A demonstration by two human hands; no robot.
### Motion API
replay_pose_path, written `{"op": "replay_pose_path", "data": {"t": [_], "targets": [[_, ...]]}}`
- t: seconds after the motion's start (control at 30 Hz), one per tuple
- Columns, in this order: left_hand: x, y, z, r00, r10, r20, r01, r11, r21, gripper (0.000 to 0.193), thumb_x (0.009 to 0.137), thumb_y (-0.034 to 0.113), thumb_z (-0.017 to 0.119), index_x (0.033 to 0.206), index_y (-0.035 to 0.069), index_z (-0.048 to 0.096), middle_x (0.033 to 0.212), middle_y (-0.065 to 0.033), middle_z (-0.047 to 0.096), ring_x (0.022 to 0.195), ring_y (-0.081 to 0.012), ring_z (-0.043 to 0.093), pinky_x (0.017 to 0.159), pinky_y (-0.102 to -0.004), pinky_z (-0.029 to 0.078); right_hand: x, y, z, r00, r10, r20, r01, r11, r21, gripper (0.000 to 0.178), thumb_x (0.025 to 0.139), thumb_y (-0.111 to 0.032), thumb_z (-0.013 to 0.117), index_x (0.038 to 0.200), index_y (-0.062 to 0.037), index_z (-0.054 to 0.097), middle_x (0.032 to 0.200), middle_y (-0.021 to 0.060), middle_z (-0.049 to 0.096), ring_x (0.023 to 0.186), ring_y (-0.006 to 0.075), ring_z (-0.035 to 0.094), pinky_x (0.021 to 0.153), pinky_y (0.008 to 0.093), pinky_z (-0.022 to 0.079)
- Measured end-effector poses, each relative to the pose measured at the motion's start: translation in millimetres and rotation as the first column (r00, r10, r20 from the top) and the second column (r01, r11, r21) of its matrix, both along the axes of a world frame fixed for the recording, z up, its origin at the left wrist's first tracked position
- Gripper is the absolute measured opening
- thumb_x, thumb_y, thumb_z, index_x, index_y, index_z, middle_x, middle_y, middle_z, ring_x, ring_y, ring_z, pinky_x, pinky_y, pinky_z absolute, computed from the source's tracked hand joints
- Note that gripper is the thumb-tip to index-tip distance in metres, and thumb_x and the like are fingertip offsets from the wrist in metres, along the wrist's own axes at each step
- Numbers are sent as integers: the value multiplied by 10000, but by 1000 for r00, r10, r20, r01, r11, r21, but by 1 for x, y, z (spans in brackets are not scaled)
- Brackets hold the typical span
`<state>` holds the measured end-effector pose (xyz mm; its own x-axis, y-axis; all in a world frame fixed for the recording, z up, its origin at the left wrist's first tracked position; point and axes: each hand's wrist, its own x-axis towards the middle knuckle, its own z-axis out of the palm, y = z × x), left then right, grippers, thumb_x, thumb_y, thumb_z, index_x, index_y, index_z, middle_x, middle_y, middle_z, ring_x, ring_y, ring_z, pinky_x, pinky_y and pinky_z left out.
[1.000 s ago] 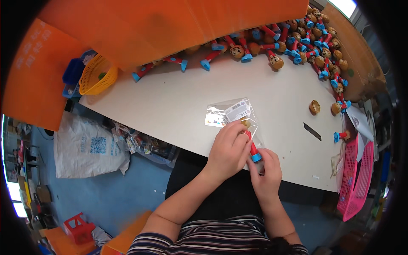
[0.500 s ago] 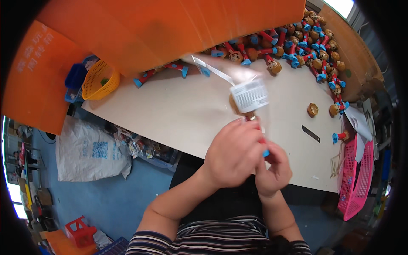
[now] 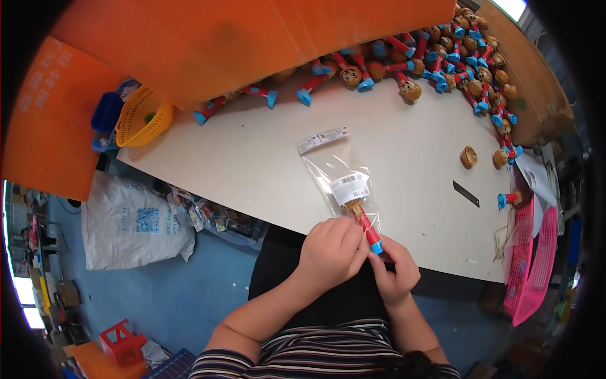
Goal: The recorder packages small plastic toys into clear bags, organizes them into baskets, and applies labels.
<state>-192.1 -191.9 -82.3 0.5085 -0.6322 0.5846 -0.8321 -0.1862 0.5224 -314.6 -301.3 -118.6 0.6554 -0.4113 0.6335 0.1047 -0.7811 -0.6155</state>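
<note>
A clear plastic bag point(image 3: 328, 161) with a white header strip lies at the table's front edge, its top pointing away from me. Inside is a candy-dispenser-like toy figure point(image 3: 367, 228) with a red stem and blue foot, the foot toward me. A white printed label point(image 3: 349, 187) covers its head. My left hand point(image 3: 333, 251) is closed on the bag's lower left side, next to the stem. My right hand point(image 3: 396, 273) pinches the lower right corner by the blue foot.
Many similar toy figures point(image 3: 442, 57) are heaped along the back, partly behind an orange board point(image 3: 252, 38). On the right lie a brown toy head piece point(image 3: 468, 156), a dark blade point(image 3: 466, 194) and a pink basket point(image 3: 530, 265). A yellow basket point(image 3: 145, 120) stands at left.
The bag, blurred and raised half a second ago, now lies lower and flatter, its header in sight. Both hands have moved down toward me, uncovering more of the red stem.
</note>
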Motion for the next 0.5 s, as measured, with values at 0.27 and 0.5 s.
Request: {"op": "replay_pose_path", "data": {"t": [0.27, 0.5], "targets": [[8, 2, 5, 999, 28, -20, -27, 999, 32, 152, 726, 39, 705, 794, 50, 569, 714, -69, 562, 627, -255, 570, 575, -349, 451, 13, -2, 15, 977, 82, -196, 20, 883, 469, 370, 764, -16, 777, 1097, 37, 624, 897, 116, 670, 641, 107, 609, 539, 208, 478], [6, 10, 4, 997, 61, -43, -59, 997, 53, 139, 732, 37, 706, 793, 43, 581, 717, -64, 569, 629, -245, 574, 574, -344, 451, 16, -14, 26, 966, -87, -243, 114, 989, 97, 510, 663, -65, 831, 1115, -28, 597, 987, 105, 613, 852, 211, 607, 629, 276, 500]]}}
